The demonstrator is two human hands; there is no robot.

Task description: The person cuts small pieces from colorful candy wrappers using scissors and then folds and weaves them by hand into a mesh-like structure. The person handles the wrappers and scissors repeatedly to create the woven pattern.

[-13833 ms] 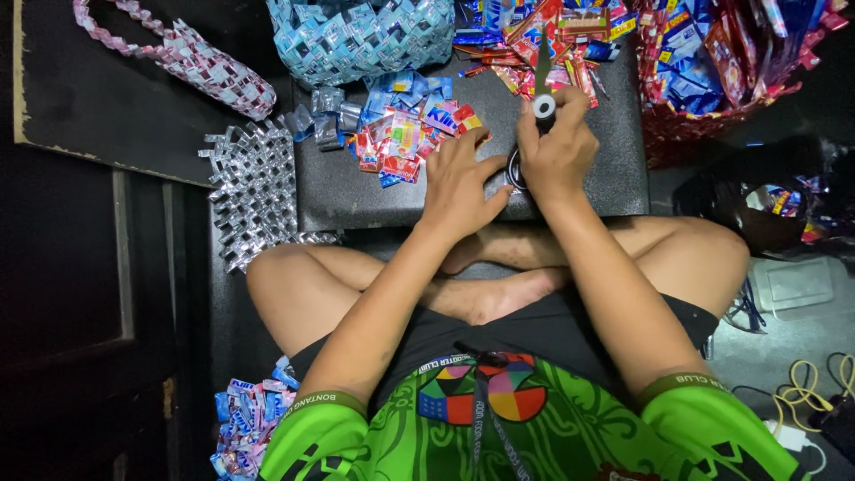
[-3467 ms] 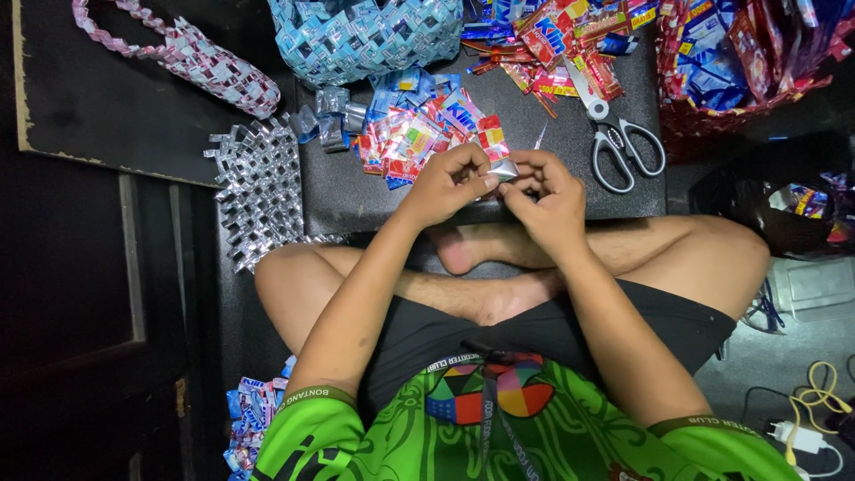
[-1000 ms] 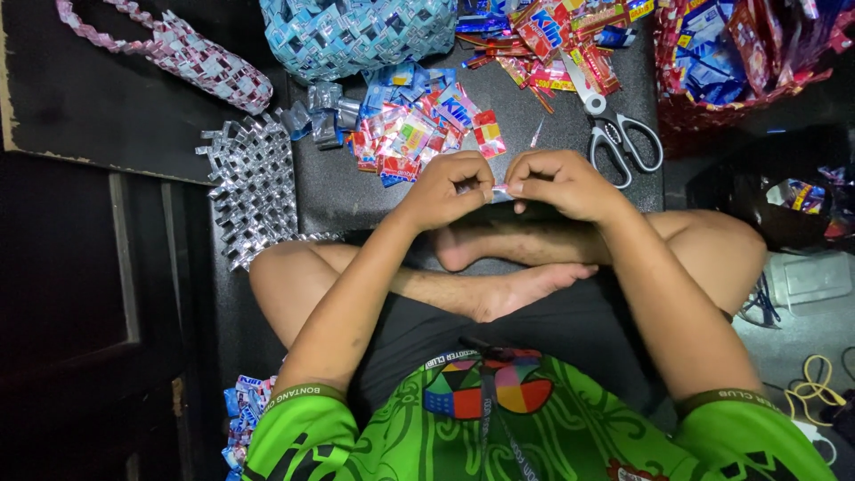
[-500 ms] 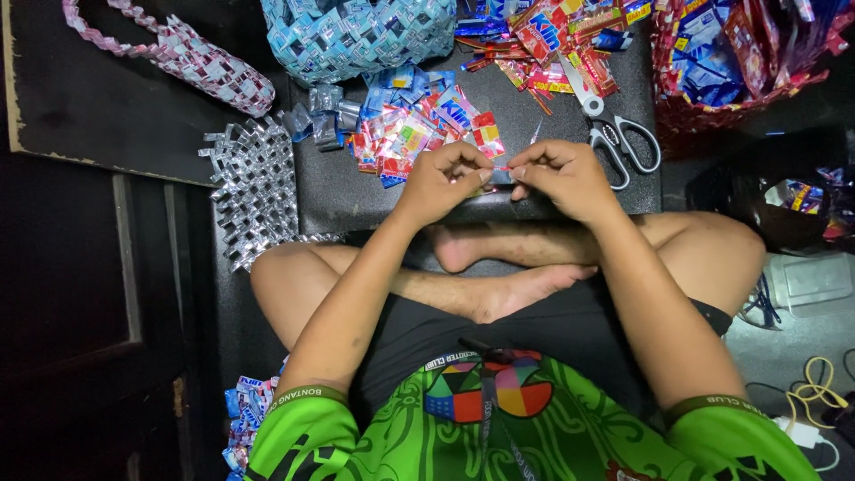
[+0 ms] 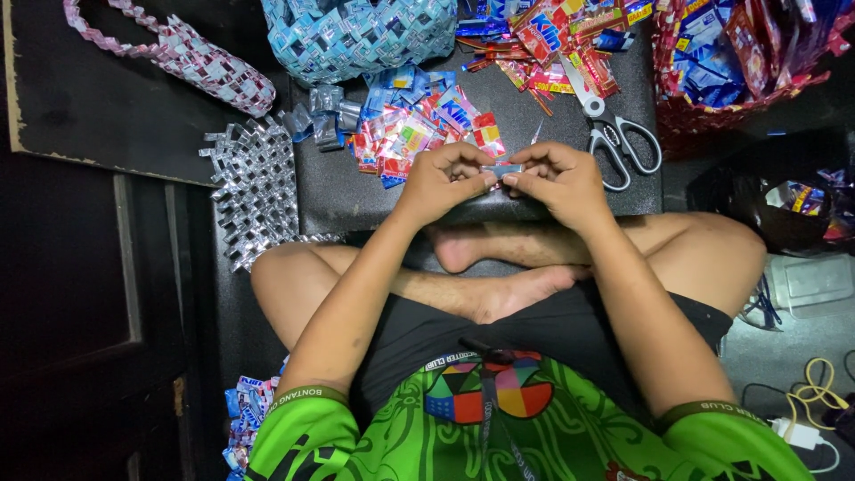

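My left hand (image 5: 443,181) and my right hand (image 5: 559,181) meet above my crossed legs, both pinching one small folded silver wrapper strip (image 5: 502,168) between thumbs and fingertips. Just beyond them, on a dark board (image 5: 356,191), lies a pile of colourful cut wrappers (image 5: 414,134). Scissors with a white handle (image 5: 610,132) rest to the right of my right hand.
A woven silver mat (image 5: 254,191) lies at the left of the board. A blue woven basket (image 5: 361,36) and a pink woven strap (image 5: 178,55) sit at the back. A red basket of wrappers (image 5: 739,53) is at the back right, and more wrappers (image 5: 245,419) by my left knee.
My hands have stayed together on the folded strip, shifting only slightly. Much earlier my right hand was at the scissors, which now lie on the board.
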